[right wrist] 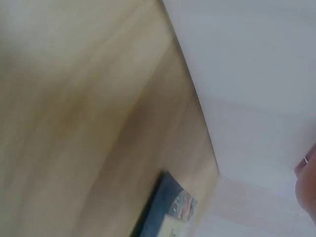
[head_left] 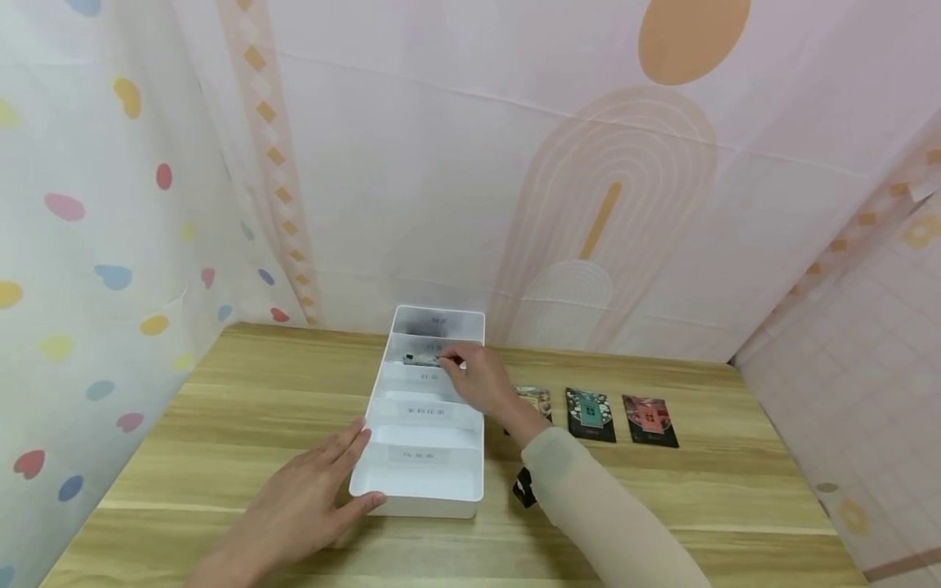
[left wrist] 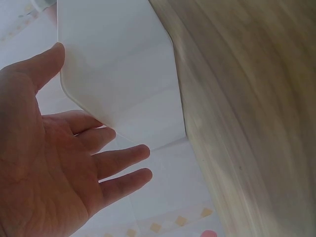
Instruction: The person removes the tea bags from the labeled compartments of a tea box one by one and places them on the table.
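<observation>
White plastic made up the long compartment box [head_left: 422,508], which stood on the wood-grain tabletop [head_left: 735,498] and was split by cross dividers [head_left: 441,437] into a row of five sections. Small labels [head_left: 419,455] showed inside it, their characters too small to read.

Of the two hands, the right hand [head_left: 481,382] reached over the box's right side and pinched a small flat packet [head_left: 421,359] between thumb and fingers. That packet was at the divider between the second and third sections from the far end; whether it touched the divider could not be told. The left hand [head_left: 316,490] lay at the near left corner, fingers extended and apart along the outer wall, thumb at the near rim, gripping nothing.

Right of the box, a teal-and-black packet [head_left: 590,412] and a red-and-black packet [head_left: 650,420] lay side by side, slightly apart. Nearer the box, a yellowish packet [head_left: 542,398] was partly hidden by the right wrist. A black item [head_left: 523,490] showed beside the pale sleeve [head_left: 595,506], mostly covered. Patterned curtains [head_left: 412,204] hung behind.
</observation>
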Demonstrator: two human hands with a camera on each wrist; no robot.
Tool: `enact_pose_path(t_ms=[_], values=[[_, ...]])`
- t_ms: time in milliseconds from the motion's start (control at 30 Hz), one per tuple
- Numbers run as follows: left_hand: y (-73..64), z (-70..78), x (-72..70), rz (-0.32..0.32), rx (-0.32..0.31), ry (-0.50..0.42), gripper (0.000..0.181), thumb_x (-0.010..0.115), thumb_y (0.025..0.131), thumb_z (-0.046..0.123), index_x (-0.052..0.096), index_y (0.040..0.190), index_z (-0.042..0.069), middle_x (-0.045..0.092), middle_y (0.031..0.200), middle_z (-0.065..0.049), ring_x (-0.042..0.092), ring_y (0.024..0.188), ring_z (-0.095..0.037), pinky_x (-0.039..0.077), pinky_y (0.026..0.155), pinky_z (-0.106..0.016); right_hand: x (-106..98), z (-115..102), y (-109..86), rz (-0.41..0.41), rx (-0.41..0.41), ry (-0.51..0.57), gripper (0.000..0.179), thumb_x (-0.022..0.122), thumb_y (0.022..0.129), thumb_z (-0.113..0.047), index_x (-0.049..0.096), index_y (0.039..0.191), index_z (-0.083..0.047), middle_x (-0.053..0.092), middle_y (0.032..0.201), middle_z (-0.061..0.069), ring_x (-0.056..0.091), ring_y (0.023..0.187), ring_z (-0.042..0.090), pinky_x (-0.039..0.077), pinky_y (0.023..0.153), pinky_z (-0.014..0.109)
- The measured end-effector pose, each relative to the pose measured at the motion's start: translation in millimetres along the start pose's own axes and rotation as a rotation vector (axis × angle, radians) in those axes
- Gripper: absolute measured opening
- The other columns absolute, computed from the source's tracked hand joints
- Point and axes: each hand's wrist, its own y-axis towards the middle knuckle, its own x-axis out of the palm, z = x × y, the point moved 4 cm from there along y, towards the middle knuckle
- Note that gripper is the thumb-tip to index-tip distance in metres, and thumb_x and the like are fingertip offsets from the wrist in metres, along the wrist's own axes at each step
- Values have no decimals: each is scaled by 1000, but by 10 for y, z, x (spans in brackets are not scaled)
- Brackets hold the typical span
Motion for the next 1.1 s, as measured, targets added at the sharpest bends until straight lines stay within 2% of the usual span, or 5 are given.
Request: enact_pose_path(t_ms=[233, 600, 867, 1100], values=[[-1, -14, 11, 4, 0, 0, 82, 71, 96, 56, 54, 149, -5, 46, 160, -19, 57, 136, -37, 52, 104, -57, -169, -20, 0, 19, 19, 29, 19, 62, 107, -13, 73, 119, -3, 73, 108, 7, 65, 94, 18, 57, 82, 34], [6, -7, 21, 8, -1, 4, 82, 71, 96, 55, 53, 149, -5, 46, 160, -19, 56, 137, -38, 52, 104, -56, -462, -19, 5, 125, 1, 60, 16, 62, 107, -13, 73, 113, -3, 72, 98, 6, 63, 84, 17, 56, 73, 32], [12, 3, 4, 20, 17, 14, 82, 71, 96, 56, 55, 149, -5, 47, 159, -19, 57, 136, -37, 52, 103, -57, -710, -64, -24, 220, -35, 101, 13, 63, 106, -8, 71, 109, 1, 72, 95, 13, 67, 87, 28, 57, 74, 37], [18, 19, 5, 16, 25, 21, 81, 69, 97, 56, 55, 149, -5, 47, 160, -19, 57, 136, -36, 53, 103, -55, -891, -30, -122, 247, 1, 83, 14, 64, 105, -9, 72, 110, 1, 73, 95, 11, 67, 86, 25, 55, 72, 34]])
